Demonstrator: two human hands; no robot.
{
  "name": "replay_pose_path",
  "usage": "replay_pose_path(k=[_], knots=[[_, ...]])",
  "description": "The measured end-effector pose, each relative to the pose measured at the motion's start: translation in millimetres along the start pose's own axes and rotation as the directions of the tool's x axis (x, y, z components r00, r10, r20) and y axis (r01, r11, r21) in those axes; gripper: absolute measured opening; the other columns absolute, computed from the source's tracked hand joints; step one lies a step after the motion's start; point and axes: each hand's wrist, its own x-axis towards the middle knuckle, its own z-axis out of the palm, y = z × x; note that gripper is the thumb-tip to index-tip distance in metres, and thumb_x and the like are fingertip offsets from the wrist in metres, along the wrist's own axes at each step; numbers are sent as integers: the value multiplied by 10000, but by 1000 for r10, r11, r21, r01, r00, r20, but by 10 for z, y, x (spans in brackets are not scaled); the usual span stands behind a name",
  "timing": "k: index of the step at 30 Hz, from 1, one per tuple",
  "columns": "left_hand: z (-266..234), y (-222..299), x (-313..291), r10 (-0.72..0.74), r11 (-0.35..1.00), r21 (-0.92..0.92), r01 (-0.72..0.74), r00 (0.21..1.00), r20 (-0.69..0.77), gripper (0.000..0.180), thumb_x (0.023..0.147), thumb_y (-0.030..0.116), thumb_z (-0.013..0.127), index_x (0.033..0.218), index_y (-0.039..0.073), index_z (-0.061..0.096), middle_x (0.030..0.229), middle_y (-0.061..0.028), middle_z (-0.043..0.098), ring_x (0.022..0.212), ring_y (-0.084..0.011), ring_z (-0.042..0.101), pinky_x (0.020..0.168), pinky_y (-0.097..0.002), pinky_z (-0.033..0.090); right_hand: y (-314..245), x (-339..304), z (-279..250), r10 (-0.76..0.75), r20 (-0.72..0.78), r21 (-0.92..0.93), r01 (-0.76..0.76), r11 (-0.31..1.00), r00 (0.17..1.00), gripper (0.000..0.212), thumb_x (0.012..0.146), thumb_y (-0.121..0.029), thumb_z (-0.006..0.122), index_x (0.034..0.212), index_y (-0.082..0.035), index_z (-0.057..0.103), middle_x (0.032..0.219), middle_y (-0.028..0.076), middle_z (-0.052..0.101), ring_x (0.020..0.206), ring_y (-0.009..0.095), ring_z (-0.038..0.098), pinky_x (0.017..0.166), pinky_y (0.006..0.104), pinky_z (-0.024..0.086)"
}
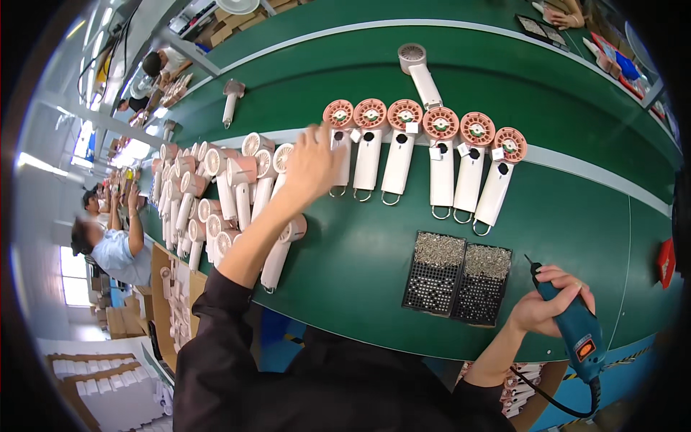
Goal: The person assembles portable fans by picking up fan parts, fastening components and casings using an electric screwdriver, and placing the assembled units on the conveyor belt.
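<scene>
My right hand [551, 306] is wrapped round a teal electric screwdriver [578, 333], its thin bit pointing up and away over the table. At the left end of a row of handheld fans, my left hand [317, 164] is beside the first white-handled fan [341, 155] and partly covers it. Its fingers are smeared by motion, so I cannot tell whether they grip or touch it. Several pink-headed fans, such as this opened fan [441, 169], lie with round pink parts and small white pieces showing. A black screw tray [434, 272] and a second screw tray [484, 281] hold many small screws.
Many assembled fans [241, 173] stand crowded at the left. One fan [425, 83] lies on the far side of the pale rail, another [230, 104] farther left. A cable [554, 405] trails from the screwdriver. Co-workers [119, 241] sit along the green table [345, 273].
</scene>
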Motion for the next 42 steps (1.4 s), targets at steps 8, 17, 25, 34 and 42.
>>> replay_pose_path(k=[8, 17, 25, 34, 42], knots=[[184, 666, 1566, 37, 892, -451, 45, 985, 170, 451, 901, 401, 561, 1024, -24, 647, 1020, -220, 659, 962, -381, 619, 850, -420, 481, 103, 106, -33, 228, -76, -240, -240, 941, 971, 202, 936, -64, 550, 1066, 39, 435, 664, 90, 532, 500, 131, 492, 524, 273, 452], [1176, 1199, 2436, -281, 744, -419, 521, 812, 511, 683, 745, 507, 658, 1231, 41, 547, 1245, -166, 593, 1134, -274, 597, 917, -373, 491, 304, -67, -91, 138, -19, -277, -138, 951, 990, 279, 912, -45, 582, 1113, 57, 418, 744, 99, 542, 524, 139, 521, 549, 282, 471], [-122, 1038, 1503, -39, 37, -928, 370, 929, 368, 371, 843, 239, 687, 994, -66, 541, 719, -105, 626, 549, -167, 634, 438, -287, 523, 173, 8, -84, 157, 68, -348, -124, 929, 985, 261, 943, -76, 549, 1104, 88, 426, 663, 91, 531, 528, 132, 519, 571, 270, 440], [-827, 731, -1043, -49, -312, -907, 283, 948, 313, 379, 921, 97, 536, 1254, 1, 381, 1046, -91, 609, 832, -172, 647, 691, -275, 514, -132, 77, 146, 124, 11, 55, -124, 991, 992, 221, 887, -81, 562, 1010, -1, 397, 595, 86, 444, 381, 176, 439, 392, 300, 397], [-523, 992, -2120, -14, -576, -619, 533, 751, 660, 461, 942, 39, 514, 1331, 15, 267, 1217, -180, 532, 989, -252, 636, 825, -358, 543, -569, -476, 447, 264, 374, 101, -322, 941, 889, 255, 888, -112, 454, 1104, -27, 346, 584, 104, 442, 314, 193, 413, 291, 342, 425]])
